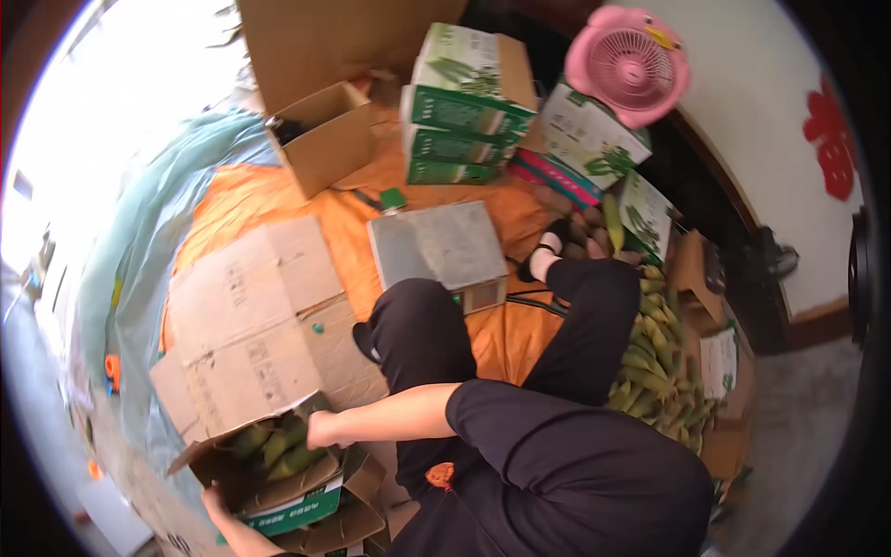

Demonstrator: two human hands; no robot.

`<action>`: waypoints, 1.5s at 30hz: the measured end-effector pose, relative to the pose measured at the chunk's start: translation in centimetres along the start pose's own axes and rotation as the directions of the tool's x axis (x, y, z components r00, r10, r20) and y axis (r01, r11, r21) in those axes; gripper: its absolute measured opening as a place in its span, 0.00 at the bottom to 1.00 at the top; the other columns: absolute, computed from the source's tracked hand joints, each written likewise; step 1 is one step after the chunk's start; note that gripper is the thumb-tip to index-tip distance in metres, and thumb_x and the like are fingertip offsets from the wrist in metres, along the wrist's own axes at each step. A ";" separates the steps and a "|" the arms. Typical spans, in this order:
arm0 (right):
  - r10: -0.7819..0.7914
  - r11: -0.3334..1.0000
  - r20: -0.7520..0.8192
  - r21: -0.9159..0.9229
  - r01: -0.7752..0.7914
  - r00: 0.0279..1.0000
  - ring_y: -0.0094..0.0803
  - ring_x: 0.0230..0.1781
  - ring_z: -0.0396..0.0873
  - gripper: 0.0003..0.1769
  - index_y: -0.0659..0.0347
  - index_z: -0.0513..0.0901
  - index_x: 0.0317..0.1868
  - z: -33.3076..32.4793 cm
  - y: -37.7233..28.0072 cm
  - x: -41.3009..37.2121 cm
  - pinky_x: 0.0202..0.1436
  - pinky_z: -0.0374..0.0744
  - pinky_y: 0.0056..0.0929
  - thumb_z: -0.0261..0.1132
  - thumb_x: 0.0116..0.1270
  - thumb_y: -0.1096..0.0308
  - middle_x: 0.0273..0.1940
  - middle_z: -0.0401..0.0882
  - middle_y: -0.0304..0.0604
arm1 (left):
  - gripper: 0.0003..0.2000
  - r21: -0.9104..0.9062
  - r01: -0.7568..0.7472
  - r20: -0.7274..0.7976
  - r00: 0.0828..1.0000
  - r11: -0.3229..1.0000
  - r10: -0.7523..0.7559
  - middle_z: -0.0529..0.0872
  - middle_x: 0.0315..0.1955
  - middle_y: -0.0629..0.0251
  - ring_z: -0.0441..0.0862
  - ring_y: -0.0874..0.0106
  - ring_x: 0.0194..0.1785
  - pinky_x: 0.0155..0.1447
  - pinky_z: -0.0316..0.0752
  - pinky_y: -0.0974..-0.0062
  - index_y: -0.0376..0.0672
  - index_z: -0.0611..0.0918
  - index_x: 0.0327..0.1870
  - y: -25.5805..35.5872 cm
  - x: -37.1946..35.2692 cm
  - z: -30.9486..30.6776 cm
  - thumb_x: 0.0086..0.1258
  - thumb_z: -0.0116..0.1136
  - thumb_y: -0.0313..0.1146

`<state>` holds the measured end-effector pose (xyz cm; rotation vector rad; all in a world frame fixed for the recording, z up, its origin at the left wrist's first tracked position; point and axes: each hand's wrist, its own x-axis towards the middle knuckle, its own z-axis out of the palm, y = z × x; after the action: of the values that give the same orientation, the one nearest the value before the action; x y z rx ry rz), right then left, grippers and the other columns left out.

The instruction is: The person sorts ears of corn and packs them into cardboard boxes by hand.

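An opened cardboard box (292, 515) with a green printed side stands at the lower left, its flaps up. Inside it lie several ears of corn (278, 447) in green husks. My left hand (215, 509) grips the near left side of this box, its fingers partly hidden. At the box's right rim, my right hand (325, 430) is closed on the cardboard edge, with its fingertips out of sight. Beside my right leg is a large pile of husked-on corn (654, 357).
A flat-topped metal scale (441, 243) stands on an orange tarp (232, 200) before me. Flattened cardboard (246, 297) lies left. Farther back are stacked green-and-white boxes (469, 102), an open brown box (325, 139) and a pink fan (629, 65) on another box.
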<state>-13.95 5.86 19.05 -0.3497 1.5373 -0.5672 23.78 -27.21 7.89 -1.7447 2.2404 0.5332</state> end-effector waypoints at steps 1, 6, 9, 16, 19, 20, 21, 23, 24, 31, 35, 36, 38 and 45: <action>-0.032 0.999 0.034 -0.024 0.033 0.999 0.35 0.26 0.78 0.14 0.69 0.80 0.41 -1.9 -2.7 -3.1 0.25 0.77 0.38 0.64 0.54 0.71 0.32 0.79 0.51 | 0.15 -0.072 0.032 0.007 0.999 0.997 -0.031 0.85 0.42 0.58 0.78 0.66 0.41 0.48 0.74 0.65 0.36 0.79 0.52 0.3 0.2 0.0 0.65 0.56 0.29; -0.601 0.759 -0.075 0.260 0.597 0.796 0.26 0.23 0.74 0.12 0.67 0.80 0.40 -7.8 -5.7 -2.4 0.23 0.74 0.28 0.61 0.55 0.71 0.28 0.78 0.42 | 0.15 -0.344 0.298 0.069 0.954 0.891 -0.293 0.84 0.42 0.54 0.79 0.67 0.42 0.49 0.76 0.67 0.30 0.79 0.50 5.9 -0.5 -4.0 0.62 0.58 0.24; -0.692 0.637 -0.137 0.346 0.689 0.709 0.23 0.28 0.76 0.13 0.66 0.80 0.42 -13.5 -7.1 -8.1 0.27 0.75 0.24 0.62 0.58 0.69 0.32 0.79 0.40 | 0.13 -0.390 -0.026 -0.442 0.882 0.920 -0.162 0.84 0.37 0.54 0.80 0.62 0.36 0.42 0.77 0.64 0.33 0.80 0.46 7.5 1.0 -5.7 0.61 0.60 0.28; -0.702 0.564 -0.422 0.163 0.809 0.574 0.22 0.34 0.78 0.14 0.65 0.80 0.48 -25.4 -1.5 -19.3 0.35 0.75 0.21 0.62 0.63 0.67 0.36 0.80 0.38 | 0.14 0.004 -0.246 -0.910 0.401 0.969 0.106 0.84 0.41 0.54 0.80 0.57 0.42 0.48 0.75 0.62 0.37 0.81 0.47 13.7 1.4 -10.2 0.62 0.60 0.33; -0.622 0.600 -0.604 0.042 0.799 0.498 0.21 0.35 0.78 0.15 0.64 0.80 0.48 -30.3 2.6 -21.4 0.35 0.75 0.21 0.63 0.64 0.66 0.38 0.81 0.37 | 0.17 -0.063 -0.458 -0.861 0.475 0.887 0.184 0.81 0.50 0.52 0.77 0.59 0.54 0.60 0.69 0.66 0.33 0.78 0.53 25.5 -4.9 -12.7 0.64 0.57 0.28; -0.606 0.599 -0.649 0.008 0.800 0.460 0.21 0.35 0.78 0.15 0.64 0.80 0.48 -32.2 4.3 -21.4 0.35 0.75 0.21 0.63 0.64 0.65 0.38 0.81 0.37 | 0.16 -0.044 -0.590 -0.861 0.431 0.806 0.269 0.82 0.48 0.52 0.78 0.62 0.52 0.59 0.71 0.67 0.31 0.78 0.52 29.9 -7.3 -13.3 0.63 0.57 0.24; -0.589 0.601 -0.691 -0.026 0.799 0.420 0.21 0.35 0.78 0.14 0.63 0.80 0.47 -34.2 6.1 -21.5 0.35 0.75 0.21 0.63 0.64 0.65 0.38 0.81 0.37 | 0.16 -0.045 -0.616 -0.826 0.465 0.786 0.317 0.81 0.50 0.52 0.76 0.61 0.55 0.62 0.68 0.66 0.31 0.78 0.53 33.5 -8.4 -13.6 0.64 0.56 0.25; -0.462 0.612 -0.787 0.051 0.789 0.410 0.21 0.36 0.78 0.14 0.62 0.80 0.47 -37.6 9.1 -22.1 0.34 0.75 0.21 0.63 0.64 0.64 0.38 0.81 0.37 | 0.17 -0.089 -0.698 -0.755 0.513 0.711 0.408 0.80 0.52 0.53 0.74 0.59 0.58 0.64 0.65 0.66 0.32 0.77 0.54 41.1 -11.1 -13.6 0.64 0.56 0.24; -0.377 0.614 -0.835 0.099 0.783 0.401 0.21 0.36 0.78 0.14 0.61 0.80 0.47 -39.5 10.6 -22.1 0.34 0.75 0.21 0.64 0.64 0.63 0.38 0.81 0.37 | 0.17 -0.134 -0.747 -0.723 0.523 0.652 0.452 0.80 0.52 0.53 0.74 0.59 0.57 0.64 0.66 0.66 0.32 0.77 0.54 45.4 -13.3 -13.4 0.63 0.56 0.24; 0.086 0.498 -0.958 0.279 0.821 0.273 0.22 0.35 0.76 0.10 0.52 0.79 0.43 -51.0 17.4 -22.0 0.34 0.75 0.25 0.64 0.64 0.59 0.38 0.79 0.32 | 0.18 -0.224 -0.953 -0.430 0.286 0.205 0.856 0.78 0.52 0.55 0.71 0.58 0.60 0.65 0.64 0.62 0.41 0.81 0.48 67.8 -24.0 -7.7 0.52 0.64 0.21; 0.120 0.473 -0.974 0.228 0.851 0.194 0.23 0.36 0.75 0.13 0.53 0.79 0.44 -55.8 16.8 -21.8 0.35 0.73 0.25 0.66 0.63 0.57 0.38 0.78 0.33 | 0.19 -0.213 -0.969 -0.195 0.170 0.127 0.966 0.78 0.52 0.61 0.69 0.58 0.61 0.65 0.62 0.60 0.47 0.82 0.46 73.9 -27.6 -1.9 0.50 0.69 0.28; 0.135 0.472 -0.979 0.198 0.859 0.151 0.24 0.36 0.75 0.14 0.54 0.79 0.44 -56.8 16.6 -21.8 0.36 0.72 0.26 0.66 0.62 0.57 0.38 0.78 0.34 | 0.19 -0.246 -0.962 -0.153 0.159 0.118 0.975 0.78 0.52 0.61 0.68 0.58 0.62 0.66 0.60 0.60 0.49 0.82 0.46 74.3 -27.3 0.3 0.51 0.69 0.31; 0.113 0.458 -0.986 0.159 0.875 0.120 0.25 0.35 0.74 0.15 0.61 0.79 0.42 -59.2 16.5 -21.0 0.35 0.73 0.27 0.67 0.61 0.59 0.36 0.78 0.36 | 0.19 -0.259 -0.950 -0.030 0.190 0.176 0.981 0.77 0.53 0.62 0.66 0.58 0.64 0.66 0.58 0.57 0.50 0.82 0.47 74.3 -27.0 3.1 0.51 0.68 0.35; 0.029 0.222 -0.977 0.211 0.952 0.210 0.30 0.32 0.73 0.23 0.68 0.77 0.46 -63.9 13.6 -19.1 0.35 0.73 0.31 0.71 0.58 0.58 0.36 0.77 0.40 | 0.18 -0.150 -0.938 0.070 0.304 0.312 0.950 0.78 0.53 0.63 0.64 0.56 0.66 0.67 0.56 0.56 0.51 0.82 0.48 73.6 -25.7 3.2 0.53 0.67 0.36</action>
<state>-74.44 36.17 26.09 0.3056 1.7144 -2.5099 -41.13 12.50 25.20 -0.0766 2.9500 0.9135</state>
